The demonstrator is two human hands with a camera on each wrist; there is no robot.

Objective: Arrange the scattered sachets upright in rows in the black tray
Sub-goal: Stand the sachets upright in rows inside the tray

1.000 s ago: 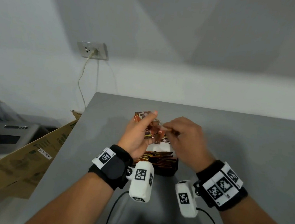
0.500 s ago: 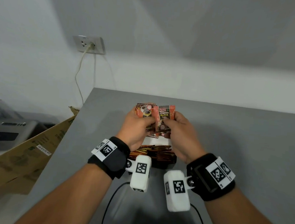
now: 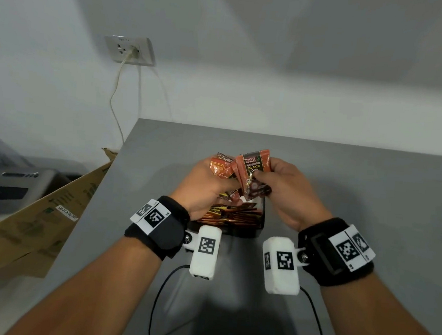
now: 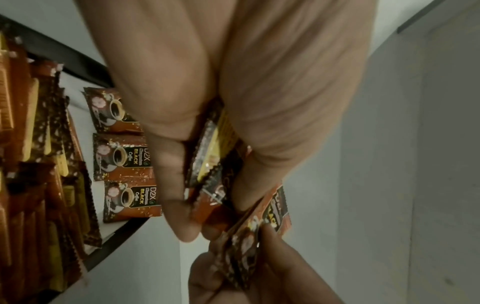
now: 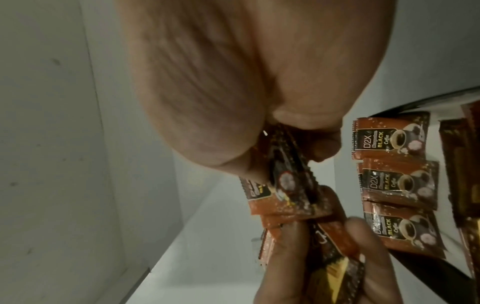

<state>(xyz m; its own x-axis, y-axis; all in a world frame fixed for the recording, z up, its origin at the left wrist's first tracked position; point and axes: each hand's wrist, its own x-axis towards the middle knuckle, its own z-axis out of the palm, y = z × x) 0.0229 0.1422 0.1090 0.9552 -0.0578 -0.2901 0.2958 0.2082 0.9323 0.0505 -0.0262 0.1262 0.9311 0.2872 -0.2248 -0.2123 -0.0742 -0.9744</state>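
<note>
Both hands are raised over the black tray (image 3: 261, 223) on the grey table. My left hand (image 3: 208, 179) grips a bunch of orange-brown coffee sachets (image 3: 221, 167), seen edge-on in the left wrist view as sachets (image 4: 215, 164). My right hand (image 3: 279, 182) pinches a small stack of sachets (image 3: 252, 170) with the "D2X Black" face toward me; the stack (image 5: 285, 191) shows in the right wrist view too. Inside the tray, upright sachets (image 3: 232, 215) fill the near part. Three sachets (image 4: 124, 156) lie flat on its white floor, also seen as flat sachets (image 5: 397, 181).
The grey table (image 3: 370, 205) stretches right and toward the wall. A cardboard box (image 3: 38, 219) leans off the table's left edge. A wall socket (image 3: 130, 50) with a plugged cable sits at the back left. Black cables (image 3: 156, 307) trail from the wrist cameras.
Both hands have come together over the tray. The right hand has taken hold of a few sachets beside the left hand's bunch and turned their printed face toward me.
</note>
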